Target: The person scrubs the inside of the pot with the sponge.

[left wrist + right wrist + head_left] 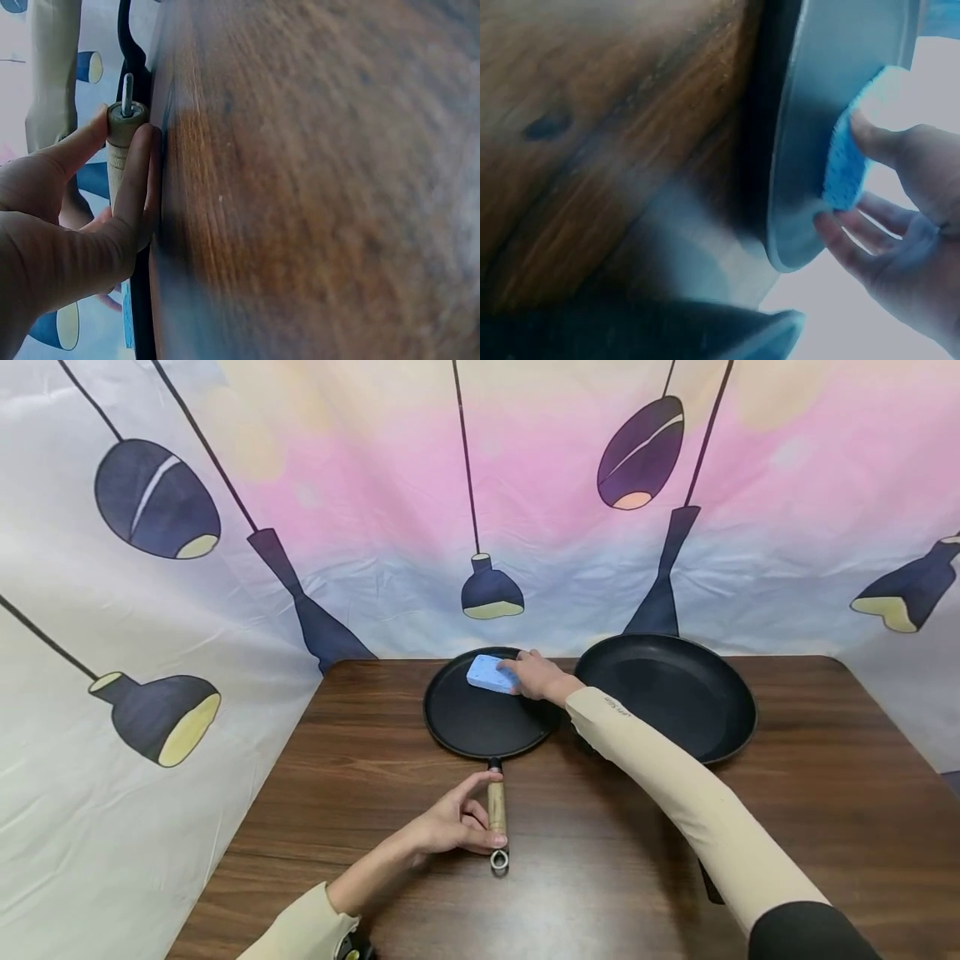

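A flat black griddle pan point(487, 727) lies on the wooden table, its handle point(497, 806) pointing toward me. My left hand point(453, 820) holds that wooden handle between thumb and fingers, near the metal hanging ring point(499, 860). In the left wrist view the fingers wrap the handle's end point(127, 124) close over the tabletop. My right hand point(538, 677) reaches across to the pan's far right part and grips a blue sponge point(491, 673) against its surface. In the right wrist view the thumb presses one side of the sponge point(847, 161), with the other fingers along its lower end.
A larger, deeper black frying pan point(663, 693) stands at the right, partly beneath my right forearm, its dark handle point(708, 883) toward me. Behind the wooden table point(345, 752) hangs a cloth point(405, 485) printed with lamps.
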Tool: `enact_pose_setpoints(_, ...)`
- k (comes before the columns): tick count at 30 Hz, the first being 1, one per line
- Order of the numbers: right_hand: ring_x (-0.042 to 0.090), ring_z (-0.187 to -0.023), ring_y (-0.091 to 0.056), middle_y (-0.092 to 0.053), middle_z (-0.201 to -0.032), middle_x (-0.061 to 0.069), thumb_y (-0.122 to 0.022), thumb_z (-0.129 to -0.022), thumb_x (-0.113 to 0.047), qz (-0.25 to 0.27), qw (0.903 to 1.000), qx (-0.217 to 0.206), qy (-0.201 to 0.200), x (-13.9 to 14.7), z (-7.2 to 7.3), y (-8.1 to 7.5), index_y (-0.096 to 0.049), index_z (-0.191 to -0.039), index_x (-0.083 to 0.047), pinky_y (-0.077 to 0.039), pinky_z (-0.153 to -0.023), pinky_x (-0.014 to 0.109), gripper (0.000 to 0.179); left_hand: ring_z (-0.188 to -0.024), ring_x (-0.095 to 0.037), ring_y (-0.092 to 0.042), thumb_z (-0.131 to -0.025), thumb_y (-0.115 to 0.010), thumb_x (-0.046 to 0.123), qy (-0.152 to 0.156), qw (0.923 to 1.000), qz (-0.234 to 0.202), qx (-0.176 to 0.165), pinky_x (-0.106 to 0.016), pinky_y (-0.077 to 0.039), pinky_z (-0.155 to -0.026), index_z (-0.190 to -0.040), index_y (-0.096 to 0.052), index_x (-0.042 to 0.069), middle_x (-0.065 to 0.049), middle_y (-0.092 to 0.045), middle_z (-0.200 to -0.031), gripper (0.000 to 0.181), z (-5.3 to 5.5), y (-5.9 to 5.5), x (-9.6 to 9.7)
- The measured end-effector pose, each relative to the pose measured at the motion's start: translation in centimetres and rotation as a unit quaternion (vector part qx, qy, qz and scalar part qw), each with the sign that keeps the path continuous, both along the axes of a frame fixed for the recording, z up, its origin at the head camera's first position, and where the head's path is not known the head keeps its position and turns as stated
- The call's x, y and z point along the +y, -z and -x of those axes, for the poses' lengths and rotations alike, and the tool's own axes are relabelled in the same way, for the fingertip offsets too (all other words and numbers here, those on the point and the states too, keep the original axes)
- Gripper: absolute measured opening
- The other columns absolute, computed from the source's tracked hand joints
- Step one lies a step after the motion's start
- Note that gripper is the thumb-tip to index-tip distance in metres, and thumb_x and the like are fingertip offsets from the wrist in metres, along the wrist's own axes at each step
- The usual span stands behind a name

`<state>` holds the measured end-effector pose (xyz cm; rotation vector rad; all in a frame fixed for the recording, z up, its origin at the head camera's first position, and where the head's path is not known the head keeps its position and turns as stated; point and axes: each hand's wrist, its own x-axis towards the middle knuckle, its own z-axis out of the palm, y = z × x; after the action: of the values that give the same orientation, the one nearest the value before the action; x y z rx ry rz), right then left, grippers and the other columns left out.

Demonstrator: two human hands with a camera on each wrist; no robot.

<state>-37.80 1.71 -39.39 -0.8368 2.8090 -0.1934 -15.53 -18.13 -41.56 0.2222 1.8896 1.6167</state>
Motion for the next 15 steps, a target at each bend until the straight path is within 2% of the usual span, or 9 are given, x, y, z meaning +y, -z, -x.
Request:
enact_pose_setpoints(4, 0.035, -0.128, -0.053, -0.055, -0.138, 0.019, -0.069, -0.1, -0.024, -0.006, 0.9976, -0.008, -0.068, 1.0, -1.2, -0.5, -0.049, -0.151, -0.022, -0.05, -0.107, 0.047, 0.054, -0.073, -0.011, -0.067, -0.085, -0.079, -0.006, -0.001, 1.0, -0.005, -0.004, -0.032, -0.064, -0.078, -0.157, -0.03, 0.013, -0.006, -0.058, -0.087, 0.089, 0.2, 0.1, 0.1)
enact_pose_setpoints(9, 0.033, -0.129, -0.055, -0.058, -0.136, 0.015, -0.078, -0.093, -0.024, 0.005, 0.9882, -0.041, -0.148, 1.6, -4.1, -1.2, -0.057, -0.141, -0.023, -0.049, -0.11, 0.047, 0.053, -0.074, -0.012, -0.068, -0.085, -0.078, -0.007, 0.003, 0.9999, -0.01, -0.011, -0.036, -0.065, -0.08, -0.157, -0.029, 0.013, -0.006, -0.057, -0.087, 0.09, 0.3, 0.2, 0.1)
enact_pose_setpoints(12, 0.032, -0.133, -0.052, -0.058, -0.138, 0.012, -0.079, -0.092, -0.025, -0.001, 0.9844, -0.053, -0.168, 1.7, -5.3, -1.4, -0.059, -0.139, -0.026, -0.048, -0.111, 0.048, 0.052, -0.074, -0.012, -0.068, -0.085, -0.078, -0.006, 0.006, 0.9999, -0.003, -0.01, -0.034, -0.065, -0.078, -0.157, -0.03, 0.013, -0.006, -0.058, -0.087, 0.089, 0.4, 0.2, 0.1)
enact_pose_setpoints(15, 0.032, -0.135, -0.051, -0.057, -0.141, 0.01, -0.079, -0.092, -0.026, -0.007, 0.9841, -0.051, -0.17, 1.6, -5.4, -1.4, -0.059, -0.139, -0.028, -0.049, -0.111, 0.049, 0.051, -0.074, -0.011, -0.068, -0.085, -0.079, -0.006, 0.003, 1.0, 0.0, -0.008, -0.032, -0.065, -0.077, -0.157, -0.03, 0.014, -0.006, -0.058, -0.087, 0.089, 0.3, 0.2, 0.0)
